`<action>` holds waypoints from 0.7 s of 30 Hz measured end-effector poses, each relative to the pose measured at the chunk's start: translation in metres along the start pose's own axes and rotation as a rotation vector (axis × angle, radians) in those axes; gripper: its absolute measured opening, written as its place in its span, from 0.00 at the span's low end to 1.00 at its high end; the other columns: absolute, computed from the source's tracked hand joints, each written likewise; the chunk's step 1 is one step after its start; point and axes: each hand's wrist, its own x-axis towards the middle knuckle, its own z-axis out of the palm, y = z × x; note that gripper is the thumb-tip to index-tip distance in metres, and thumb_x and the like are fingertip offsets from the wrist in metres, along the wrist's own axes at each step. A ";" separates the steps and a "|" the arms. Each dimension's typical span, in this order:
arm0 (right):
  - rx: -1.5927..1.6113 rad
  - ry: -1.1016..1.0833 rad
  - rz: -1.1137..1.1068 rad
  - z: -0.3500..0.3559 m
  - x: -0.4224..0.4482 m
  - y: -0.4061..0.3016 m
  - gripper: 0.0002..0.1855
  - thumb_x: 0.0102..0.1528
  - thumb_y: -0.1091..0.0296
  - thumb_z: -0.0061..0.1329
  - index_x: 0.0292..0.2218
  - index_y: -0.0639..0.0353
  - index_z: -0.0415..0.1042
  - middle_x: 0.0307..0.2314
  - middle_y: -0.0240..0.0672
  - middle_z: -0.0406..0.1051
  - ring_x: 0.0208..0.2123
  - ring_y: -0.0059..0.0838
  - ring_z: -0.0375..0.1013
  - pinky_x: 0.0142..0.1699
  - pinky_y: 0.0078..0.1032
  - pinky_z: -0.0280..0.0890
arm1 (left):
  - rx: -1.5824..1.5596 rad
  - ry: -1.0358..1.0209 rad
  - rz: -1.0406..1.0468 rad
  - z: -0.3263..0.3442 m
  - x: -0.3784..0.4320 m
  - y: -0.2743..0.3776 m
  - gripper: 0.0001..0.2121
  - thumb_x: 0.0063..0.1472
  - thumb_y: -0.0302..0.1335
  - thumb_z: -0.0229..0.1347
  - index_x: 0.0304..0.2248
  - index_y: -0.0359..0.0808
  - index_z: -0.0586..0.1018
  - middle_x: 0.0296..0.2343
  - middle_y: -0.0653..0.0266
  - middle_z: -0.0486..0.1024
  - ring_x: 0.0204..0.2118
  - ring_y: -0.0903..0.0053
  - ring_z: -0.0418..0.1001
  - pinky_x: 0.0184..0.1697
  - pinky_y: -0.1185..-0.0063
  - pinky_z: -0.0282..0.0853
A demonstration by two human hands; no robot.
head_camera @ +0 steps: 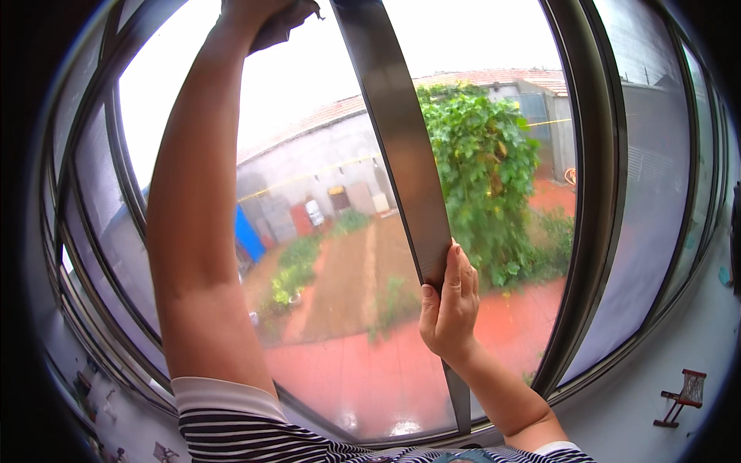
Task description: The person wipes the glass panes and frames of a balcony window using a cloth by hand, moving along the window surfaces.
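My left arm is raised along the left half of a large window. At the picture's top edge my left hand (252,13), partly cut off, holds a dark cloth (283,26) against or close to the glass pane (307,75); contact cannot be told. Lower on the right, my right hand (453,307) grips the dark metal window stile (399,133). Its thumb lies on the near face and its fingers run up along the right edge. The stile slants from the top middle to the bottom sill, between two panes.
A thick dark frame post (593,191) stands right of the panes, with more window panels (654,191) beyond. Below right, a small folding stool (683,399) stands on the pale floor (613,416). Outside are a leafy climbing plant (486,179), red paving (370,382) and a wall (312,156).
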 end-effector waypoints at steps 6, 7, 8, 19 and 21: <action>0.019 -0.005 0.016 0.001 -0.001 -0.003 0.33 0.52 0.79 0.41 0.58 0.75 0.49 0.49 0.58 0.60 0.46 0.53 0.63 0.52 0.39 0.58 | -0.201 -0.376 0.016 -0.088 -0.128 0.073 0.31 0.39 0.16 0.56 0.49 0.38 0.70 0.40 0.55 0.71 0.46 0.58 0.67 0.50 0.67 0.64; 0.019 0.000 0.024 0.002 -0.002 0.000 0.33 0.52 0.78 0.40 0.58 0.75 0.49 0.49 0.58 0.60 0.46 0.54 0.63 0.52 0.40 0.58 | -0.210 -0.390 0.079 -0.096 -0.160 0.087 0.26 0.44 0.22 0.56 0.48 0.39 0.72 0.36 0.62 0.72 0.44 0.63 0.67 0.46 0.68 0.64; 0.019 0.004 0.034 0.001 -0.003 0.003 0.33 0.51 0.78 0.40 0.57 0.76 0.49 0.49 0.59 0.60 0.46 0.55 0.63 0.52 0.41 0.57 | -0.263 -0.571 0.157 -0.115 -0.179 0.105 0.24 0.45 0.23 0.56 0.46 0.39 0.73 0.36 0.64 0.70 0.44 0.67 0.66 0.42 0.71 0.64; 0.029 0.011 -0.003 -0.003 -0.016 0.001 0.34 0.51 0.78 0.42 0.58 0.74 0.50 0.50 0.60 0.61 0.48 0.55 0.64 0.53 0.40 0.57 | -0.273 -0.469 0.181 -0.106 -0.161 0.080 0.18 0.50 0.21 0.52 0.43 0.41 0.75 0.35 0.64 0.72 0.41 0.69 0.69 0.42 0.71 0.66; 0.047 0.010 -0.004 -0.005 -0.018 0.001 0.34 0.51 0.77 0.43 0.57 0.74 0.50 0.49 0.61 0.61 0.48 0.54 0.65 0.53 0.40 0.58 | -0.311 -0.134 0.076 -0.080 -0.112 0.040 0.21 0.47 0.17 0.52 0.43 0.40 0.75 0.34 0.58 0.76 0.36 0.59 0.73 0.43 0.67 0.69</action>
